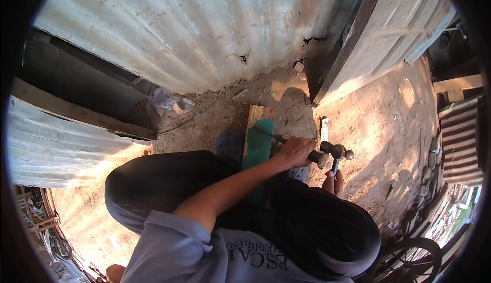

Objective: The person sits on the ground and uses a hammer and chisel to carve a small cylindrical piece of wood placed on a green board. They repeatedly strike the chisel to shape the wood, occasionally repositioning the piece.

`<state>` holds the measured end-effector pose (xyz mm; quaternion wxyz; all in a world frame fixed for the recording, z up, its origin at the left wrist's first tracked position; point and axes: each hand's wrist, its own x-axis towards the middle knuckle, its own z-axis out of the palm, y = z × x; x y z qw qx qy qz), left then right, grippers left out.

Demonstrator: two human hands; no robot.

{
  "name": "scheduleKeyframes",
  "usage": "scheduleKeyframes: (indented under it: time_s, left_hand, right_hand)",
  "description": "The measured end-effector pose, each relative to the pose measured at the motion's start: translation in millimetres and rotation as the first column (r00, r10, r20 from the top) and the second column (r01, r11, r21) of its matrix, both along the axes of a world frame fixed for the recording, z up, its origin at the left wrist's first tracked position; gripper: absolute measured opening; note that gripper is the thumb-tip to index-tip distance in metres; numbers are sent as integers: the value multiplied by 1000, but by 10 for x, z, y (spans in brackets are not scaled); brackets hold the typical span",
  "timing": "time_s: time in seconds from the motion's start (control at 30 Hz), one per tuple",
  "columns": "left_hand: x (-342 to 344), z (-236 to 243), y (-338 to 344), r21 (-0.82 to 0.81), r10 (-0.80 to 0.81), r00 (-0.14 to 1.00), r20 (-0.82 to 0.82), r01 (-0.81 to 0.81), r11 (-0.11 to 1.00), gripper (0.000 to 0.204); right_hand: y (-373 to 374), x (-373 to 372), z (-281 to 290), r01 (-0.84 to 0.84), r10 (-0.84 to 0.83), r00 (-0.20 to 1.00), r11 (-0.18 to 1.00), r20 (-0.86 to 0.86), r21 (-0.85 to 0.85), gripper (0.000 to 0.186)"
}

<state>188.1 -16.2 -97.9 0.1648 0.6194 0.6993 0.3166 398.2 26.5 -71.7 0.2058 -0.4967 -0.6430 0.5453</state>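
Observation:
My left hand (296, 152) is closed round a chisel (317, 157) with a dark handle. Its thin shaft points left across a wooden board (260, 142), painted green with bare wood at the far end. Whether the tip touches the board I cannot tell. My right hand (334, 185) grips a ball-peen hammer (335, 152) by its shaft. The hammer head is close beside the butt of the chisel handle; contact between them is unclear. The board lies between my feet, and its near end is hidden by my arm and legs.
Perforated shoes (229, 144) flank the board. Ahead stands a corrugated metal sheet (204, 32), with a panelled wooden door (378, 42) at the right. A pale strip (325, 128) lies on the dirt ground. Crumpled plastic (166, 101) sits at the left, a spoked wheel (409, 262) at the lower right.

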Motion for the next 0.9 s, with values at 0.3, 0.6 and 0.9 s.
scheduleKeyframes:
  time_s: [0.3,0.6,0.9]
  left_hand:
    - [2,48,131,-7,-56,993,104,57,998,28]
    - [-80,-15,193,-114,-16,996,91,26,993,39]
    - [-172,29,219,-45,20,997,68,-17,999,39]
  right_hand:
    - [-21,-54,150,106,-110,994,984,21,143,32]
    - [-5,22,182,275,-328,893,940,-310,-203,18]
    - [12,30,167,116,-165,917,981,-363,-154,27]
